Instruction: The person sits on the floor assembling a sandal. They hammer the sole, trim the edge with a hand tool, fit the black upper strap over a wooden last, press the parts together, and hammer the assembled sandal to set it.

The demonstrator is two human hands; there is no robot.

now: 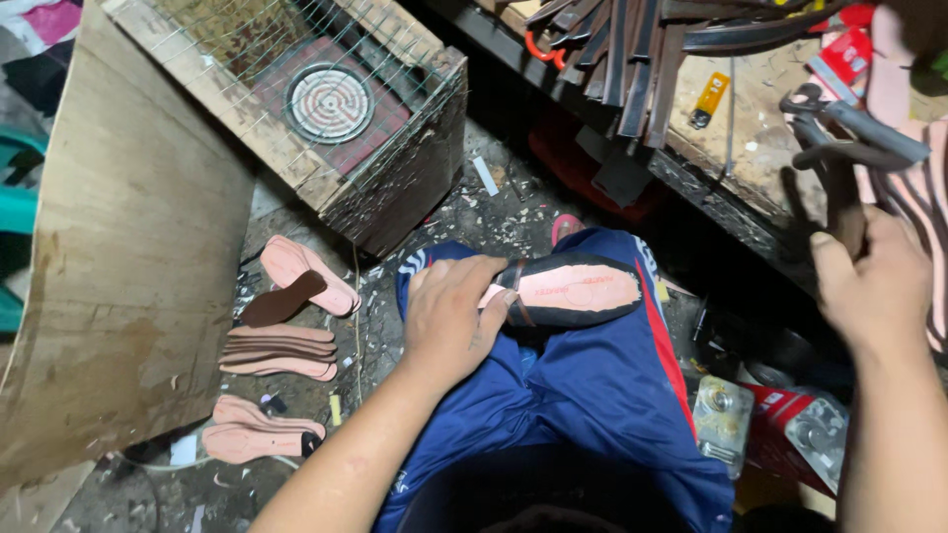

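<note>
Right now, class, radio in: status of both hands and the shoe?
Left hand grip pressing shoe sole-up on knee. Right hand grip closed on dark tool handle at workbench. Nothing between them.

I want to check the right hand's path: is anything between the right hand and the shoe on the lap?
Nothing visible blocks it. The right hand is at the workbench edge; the shoe lies on the lap under the left hand.

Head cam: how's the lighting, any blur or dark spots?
Head view: uneven light; the plywood board and the shoe under the left hand are well lit and sharp; the right hand at the workbench edge is slightly soft; under the bench and the bottom centre fall into deep shadow.
</note>
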